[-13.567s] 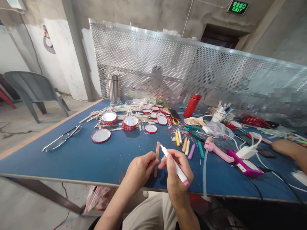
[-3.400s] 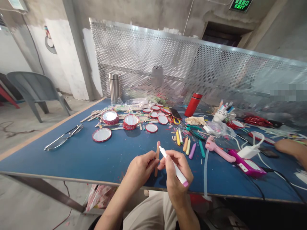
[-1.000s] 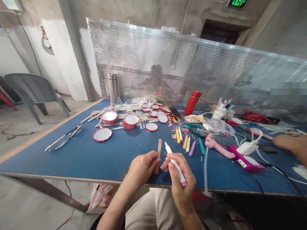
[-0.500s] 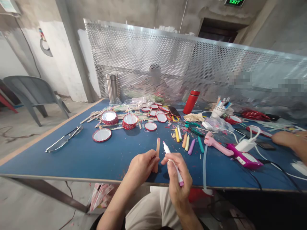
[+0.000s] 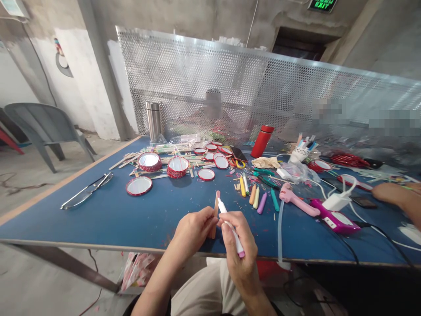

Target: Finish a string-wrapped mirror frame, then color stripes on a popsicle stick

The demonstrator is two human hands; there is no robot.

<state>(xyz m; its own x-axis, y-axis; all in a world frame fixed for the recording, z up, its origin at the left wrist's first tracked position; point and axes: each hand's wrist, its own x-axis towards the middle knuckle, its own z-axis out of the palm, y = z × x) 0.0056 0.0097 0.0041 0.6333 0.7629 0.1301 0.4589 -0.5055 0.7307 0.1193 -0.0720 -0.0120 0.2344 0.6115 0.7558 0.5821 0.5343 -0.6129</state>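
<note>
My left hand (image 5: 194,230) is shut on a flat wooden craft stick (image 5: 215,216), held upright just above the front edge of the blue table (image 5: 98,219). My right hand (image 5: 238,252) grips a white marker (image 5: 230,230) with a pink end. Its tip points up and to the left, right beside the top part of the stick. I cannot tell whether the tip touches the wood. Short coloured sticks (image 5: 256,199) lie on the table beyond my right hand.
Red-rimmed round discs (image 5: 139,185) and loose craft sticks lie at the far left of the table. A pink hot glue gun (image 5: 294,204) and a magenta device (image 5: 333,222) sit on the right, among cables. A co-worker's hand (image 5: 391,193) rests at the right edge.
The marker tip has moved left, closer to the craft stick, and my right hand has shifted left with it. The left hand and stick stay nearly still.
</note>
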